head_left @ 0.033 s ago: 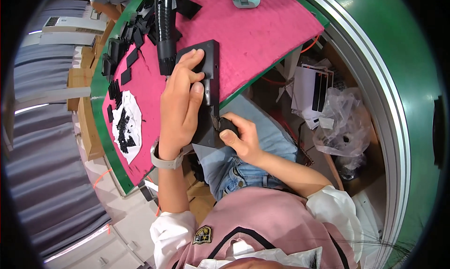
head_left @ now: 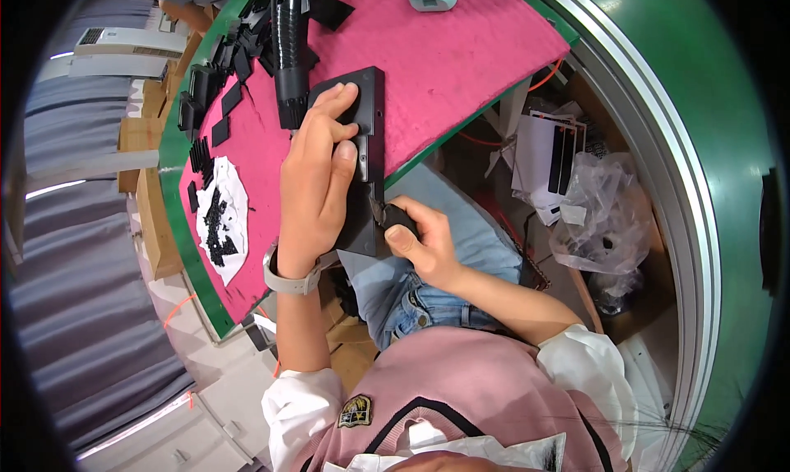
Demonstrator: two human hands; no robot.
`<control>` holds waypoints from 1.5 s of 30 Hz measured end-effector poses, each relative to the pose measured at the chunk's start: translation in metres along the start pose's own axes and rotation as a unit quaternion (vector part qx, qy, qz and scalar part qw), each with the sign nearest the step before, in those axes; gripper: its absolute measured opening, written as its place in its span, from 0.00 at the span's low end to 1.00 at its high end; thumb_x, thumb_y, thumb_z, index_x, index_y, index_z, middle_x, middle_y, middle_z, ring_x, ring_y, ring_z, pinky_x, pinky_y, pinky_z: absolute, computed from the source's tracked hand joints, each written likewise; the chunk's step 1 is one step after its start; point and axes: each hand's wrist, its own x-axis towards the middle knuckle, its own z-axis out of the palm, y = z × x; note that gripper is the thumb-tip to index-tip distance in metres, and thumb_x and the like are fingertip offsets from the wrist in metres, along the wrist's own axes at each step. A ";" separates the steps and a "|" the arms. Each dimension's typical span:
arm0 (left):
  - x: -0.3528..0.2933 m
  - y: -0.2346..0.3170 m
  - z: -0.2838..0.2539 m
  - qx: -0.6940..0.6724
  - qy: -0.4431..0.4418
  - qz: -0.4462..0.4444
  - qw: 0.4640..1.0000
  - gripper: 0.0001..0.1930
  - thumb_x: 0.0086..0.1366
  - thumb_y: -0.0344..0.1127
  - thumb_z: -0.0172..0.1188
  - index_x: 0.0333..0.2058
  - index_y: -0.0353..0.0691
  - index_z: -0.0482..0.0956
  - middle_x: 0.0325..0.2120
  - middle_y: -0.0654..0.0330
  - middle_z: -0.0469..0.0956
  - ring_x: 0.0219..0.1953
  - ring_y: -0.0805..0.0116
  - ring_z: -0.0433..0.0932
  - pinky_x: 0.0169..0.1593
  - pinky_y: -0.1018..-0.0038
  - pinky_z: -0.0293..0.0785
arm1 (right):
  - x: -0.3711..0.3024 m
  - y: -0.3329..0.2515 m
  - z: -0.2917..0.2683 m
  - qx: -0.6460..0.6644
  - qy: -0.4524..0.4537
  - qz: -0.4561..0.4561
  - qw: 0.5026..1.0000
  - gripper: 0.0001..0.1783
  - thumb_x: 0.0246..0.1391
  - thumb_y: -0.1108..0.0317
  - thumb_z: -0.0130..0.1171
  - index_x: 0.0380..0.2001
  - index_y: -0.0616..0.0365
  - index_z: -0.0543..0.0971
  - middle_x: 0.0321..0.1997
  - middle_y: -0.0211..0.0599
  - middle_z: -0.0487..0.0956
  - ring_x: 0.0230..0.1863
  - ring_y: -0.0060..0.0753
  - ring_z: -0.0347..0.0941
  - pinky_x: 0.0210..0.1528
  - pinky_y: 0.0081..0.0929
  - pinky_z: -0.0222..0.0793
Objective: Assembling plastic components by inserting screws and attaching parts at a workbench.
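Barely changed, so apparently still mid-work: resting the left hand (head_left: 315, 180), loosely open, on the black case (head_left: 358, 218) across the pink mat's (head_left: 448, 65) near edge, gripping a small black tool (head_left: 401, 218) in the right hand (head_left: 429, 246) at the case's right side.

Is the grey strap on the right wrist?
No, the grey strap is on the left wrist, by the hand touching the black block.

from my remote view i see a pink knitted vest (head_left: 461, 361) with black neckline trim (head_left: 421, 403), dark crest patch (head_left: 355, 411), white gathered sleeves (head_left: 580, 369), light blue jeans (head_left: 481, 266) and grey watch strap (head_left: 295, 284).
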 end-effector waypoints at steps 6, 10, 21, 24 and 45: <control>0.001 0.000 0.000 -0.014 -0.001 -0.003 1.000 0.07 0.65 0.27 0.44 0.38 0.28 0.67 0.52 0.45 0.69 0.58 0.46 0.66 0.50 0.65 0.72 | -0.015 -0.014 0.023 0.138 0.079 0.123 0.980 0.19 0.59 0.54 0.55 0.28 0.61 0.70 0.19 0.20 0.62 0.22 0.11 0.53 0.23 0.15 0.51; -0.001 0.002 0.000 0.011 -0.002 0.000 1.000 0.06 0.64 0.26 0.45 0.37 0.29 0.67 0.52 0.45 0.69 0.58 0.45 0.66 0.51 0.65 0.69 | 0.000 -0.002 0.003 -0.040 0.034 -0.042 0.998 0.19 0.58 0.54 0.56 0.32 0.63 0.73 0.19 0.30 0.68 0.23 0.21 0.63 0.26 0.22 0.60; -0.002 0.000 -0.003 0.029 -0.019 -0.002 0.999 0.04 0.62 0.25 0.46 0.34 0.30 0.67 0.52 0.46 0.70 0.57 0.46 0.66 0.54 0.63 0.64 | 0.038 0.008 -0.037 -0.220 -0.109 -0.237 0.940 0.19 0.48 0.55 0.62 0.33 0.62 0.73 0.25 0.42 0.72 0.24 0.49 0.71 0.25 0.33 0.65; -0.001 -0.003 0.000 0.024 -0.004 0.001 1.000 0.05 0.62 0.25 0.46 0.35 0.29 0.67 0.52 0.46 0.70 0.57 0.46 0.66 0.54 0.63 0.65 | 0.022 0.012 -0.017 -0.175 -0.033 -0.211 0.961 0.19 0.52 0.55 0.60 0.31 0.63 0.72 0.22 0.39 0.71 0.21 0.39 0.71 0.24 0.28 0.63; 0.001 0.000 -0.008 0.019 -0.056 0.022 0.998 0.05 0.62 0.25 0.47 0.35 0.29 0.67 0.54 0.45 0.68 0.59 0.45 0.64 0.60 0.61 0.59 | 0.033 0.014 -0.029 -0.209 -0.050 -0.248 0.945 0.19 0.48 0.57 0.63 0.34 0.60 0.73 0.26 0.43 0.73 0.27 0.50 0.73 0.29 0.36 0.67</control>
